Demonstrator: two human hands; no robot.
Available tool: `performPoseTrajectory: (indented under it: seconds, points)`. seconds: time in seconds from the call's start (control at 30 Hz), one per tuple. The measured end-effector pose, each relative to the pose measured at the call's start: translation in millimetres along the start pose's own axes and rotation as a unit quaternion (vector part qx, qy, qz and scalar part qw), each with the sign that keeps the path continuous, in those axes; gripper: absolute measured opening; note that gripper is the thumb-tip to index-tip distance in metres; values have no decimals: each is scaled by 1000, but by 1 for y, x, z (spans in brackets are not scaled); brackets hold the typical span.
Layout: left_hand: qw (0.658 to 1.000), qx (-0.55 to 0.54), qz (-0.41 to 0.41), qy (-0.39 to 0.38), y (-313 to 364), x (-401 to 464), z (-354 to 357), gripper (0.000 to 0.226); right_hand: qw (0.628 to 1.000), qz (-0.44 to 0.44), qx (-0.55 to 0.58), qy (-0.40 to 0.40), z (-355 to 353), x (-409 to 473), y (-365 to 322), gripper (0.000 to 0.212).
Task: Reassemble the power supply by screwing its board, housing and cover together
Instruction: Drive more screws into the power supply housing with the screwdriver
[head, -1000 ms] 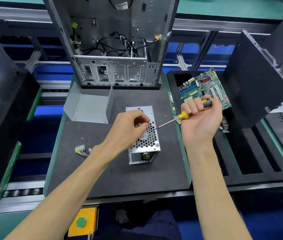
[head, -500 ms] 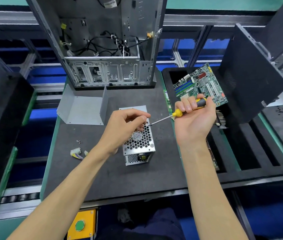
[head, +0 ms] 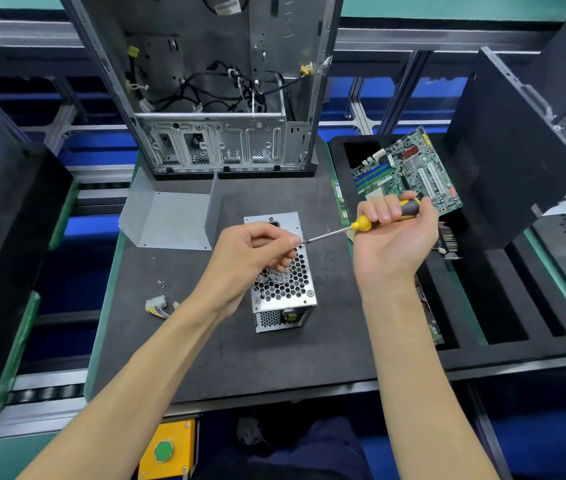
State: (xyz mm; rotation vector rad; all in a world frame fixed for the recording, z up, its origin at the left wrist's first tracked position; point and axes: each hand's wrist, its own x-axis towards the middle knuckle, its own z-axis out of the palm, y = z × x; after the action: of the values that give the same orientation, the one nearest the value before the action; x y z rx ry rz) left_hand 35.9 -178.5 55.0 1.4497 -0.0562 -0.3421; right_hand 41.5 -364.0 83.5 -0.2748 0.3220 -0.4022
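Observation:
The silver power supply (head: 283, 289) lies on the black mat (head: 205, 341), its honeycomb fan grille facing up. My right hand (head: 392, 237) grips a yellow-and-black screwdriver (head: 378, 218) above the unit, palm up, shaft pointing left. My left hand (head: 257, 254) hovers over the grille with thumb and forefinger pinched at the screwdriver tip; whether a screw sits between them is hidden. A bent grey metal cover (head: 170, 220) stands on the mat to the left. Two small screws (head: 161, 283) lie on the mat.
An open PC case (head: 219, 98) stands at the back of the mat. A wire connector (head: 157, 303) lies at the left. A motherboard (head: 409, 171) leans in a black slotted tray (head: 499, 306) at the right. A yellow box with a green button (head: 165, 450) sits below.
The screwdriver has been lifted slightly, and my left fingers have closed in on its tip. The view has shifted a little.

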Motion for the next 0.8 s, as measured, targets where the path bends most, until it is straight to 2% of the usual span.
performPoseTrajectory:
  seconds: [0.17,0.37,0.8]
  points:
    - [1000,-25,5,-15,2,-2,-3,10,1000,-13,12,14,2,2,7,34]
    - [997,-74,-7,16,4,0,-8,15,1000,-21,5,19,5,3,16,36]
    - [996,-76,14,36,1,5,-24,9,1000,-19,-8,10,9,3,38,35]
